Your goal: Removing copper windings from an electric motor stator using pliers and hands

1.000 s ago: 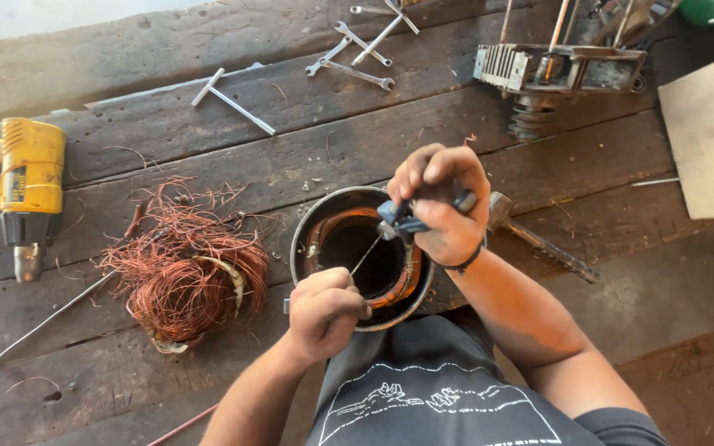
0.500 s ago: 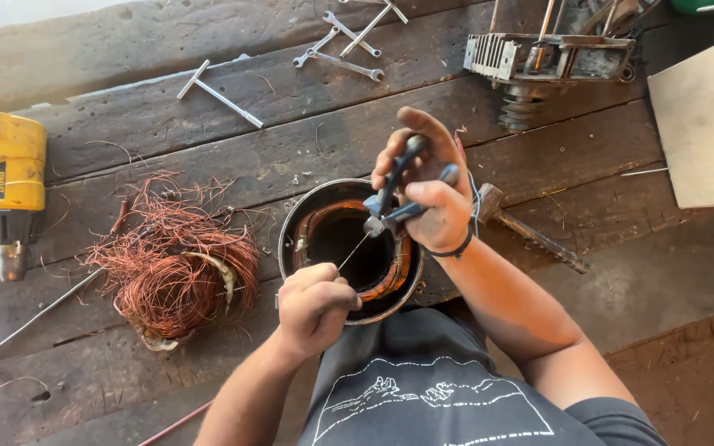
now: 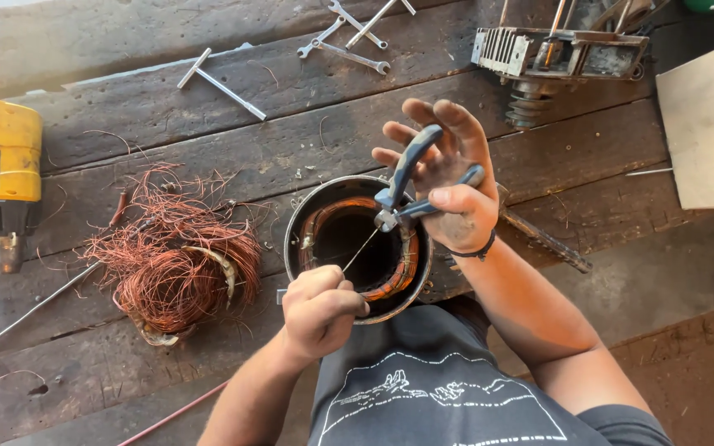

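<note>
While the motor stator (image 3: pixel 357 248) stands on end at the near edge of the desk (image 3: pixel 208 140), tight against our body, we have the winding removal in hand. Right hand (image 3: pixel 448 186): its grip is wrapped loosely about the blue-handled pliers (image 3: pixel 402 186), thumb on 1 handle, the other fingers splayed wide, so the 2 handles stand apart and the nose, poised over the bore, looks open; whether it bites anything we cannot tell at this size. Left hand (image 3: pixel 320 306): grip closed into a fist on the near end of a thin wire strand (image 3: pixel 361 248), which runs taut from the fist up to the pliers' nose. Copper coils remain in the stator, showing as an orange band round the inner wall. A heap of stripped copper wire (image 3: pixel 171 264) lies on the desk to the left, well apart from the stator, and beyond it a yellow drill (image 3: pixel 2 173). At the far edge lie several spanners (image 3: pixel 349 41) and a finned metal unit (image 3: pixel 559 54); a rusty bar (image 3: pixel 543 239) pokes out from behind the right wrist. Judgement: we are mid-strip, 1 strand being worked free. The next move likely calls for the pliers to close firmly on the strand or coil, with the left hand keeping tension.
</note>
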